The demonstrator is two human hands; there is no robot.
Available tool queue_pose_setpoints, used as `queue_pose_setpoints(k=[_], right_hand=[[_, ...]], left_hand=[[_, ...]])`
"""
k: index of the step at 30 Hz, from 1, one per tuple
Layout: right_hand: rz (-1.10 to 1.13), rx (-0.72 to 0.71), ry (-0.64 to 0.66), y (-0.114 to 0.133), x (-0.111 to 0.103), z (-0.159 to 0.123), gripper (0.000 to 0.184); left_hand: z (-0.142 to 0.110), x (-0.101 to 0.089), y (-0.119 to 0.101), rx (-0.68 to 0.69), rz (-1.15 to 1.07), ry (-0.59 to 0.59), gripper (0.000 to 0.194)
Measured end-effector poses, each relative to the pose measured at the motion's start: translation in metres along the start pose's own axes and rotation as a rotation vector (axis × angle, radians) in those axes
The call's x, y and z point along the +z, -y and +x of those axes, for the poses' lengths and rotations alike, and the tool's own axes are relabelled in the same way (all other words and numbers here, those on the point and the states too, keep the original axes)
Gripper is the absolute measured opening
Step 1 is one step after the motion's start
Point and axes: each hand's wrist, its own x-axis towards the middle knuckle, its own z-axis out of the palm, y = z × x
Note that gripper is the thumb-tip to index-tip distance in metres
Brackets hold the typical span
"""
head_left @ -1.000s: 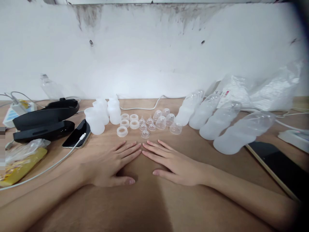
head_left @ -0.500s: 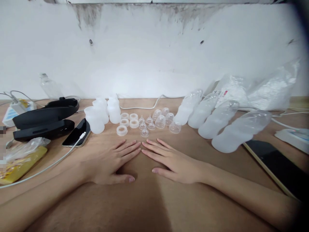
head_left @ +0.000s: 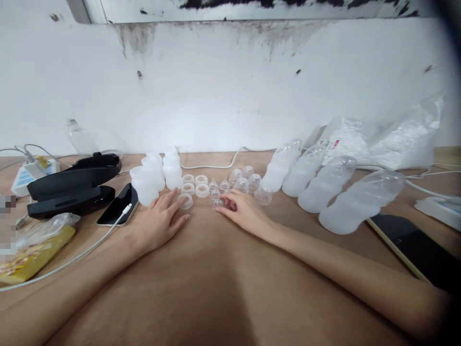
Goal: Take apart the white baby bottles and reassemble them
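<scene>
My left hand (head_left: pixel 160 218) lies on the table with its fingers stretched out and apart. Its fingertips reach in front of the white bottles (head_left: pixel 144 185), and the index finger is beside or touching the front translucent collar ring (head_left: pixel 185 201). The thumb rests to the right, holding nothing. Thumb and index finger of my right hand (head_left: pixel 242 211) are pinched around the front clear bottle nipple (head_left: pixel 218 204), which sits on the table. Several other nipples (head_left: pixel 224 185) stand just behind it. Clear domed caps (head_left: pixel 241 185) are grouped beyond the right fingers, some partly hidden.
Capped white bottles (head_left: pixel 344 211) stand in a slanting row on the right, near a dark tablet (head_left: pixel 403 245) and plastic bags (head_left: pixel 399 144). At left are a phone (head_left: pixel 117 206), a black case (head_left: pixel 72 180), a yellow snack packet (head_left: pixel 43 254) and a white cable (head_left: pixel 86 245).
Both hands have left their flat pose at the table's middle. The left has moved up and left toward the rings; the right has moved forward and closed on the front nipple. The view has tilted up.
</scene>
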Motion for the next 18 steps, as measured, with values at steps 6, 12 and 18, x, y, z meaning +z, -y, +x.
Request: queue_pose_setpoints(k=[6,12,18], right_hand=[[0.008,-0.100,-0.095,0.003,-0.002,-0.011,0.022],[0.254,-0.259,-0.189,0.009,-0.002,-0.021,0.020],[0.154,-0.436,-0.328,0.022,-0.004,-0.030,0.023]], left_hand=[[-0.003,-0.009,-0.012,-0.026,-0.165,0.036,0.025],[-0.002,-0.012,-0.037,-0.197,-0.972,0.030,0.038],[0.001,0.002,-0.044,-0.261,-1.353,0.070,0.036]])
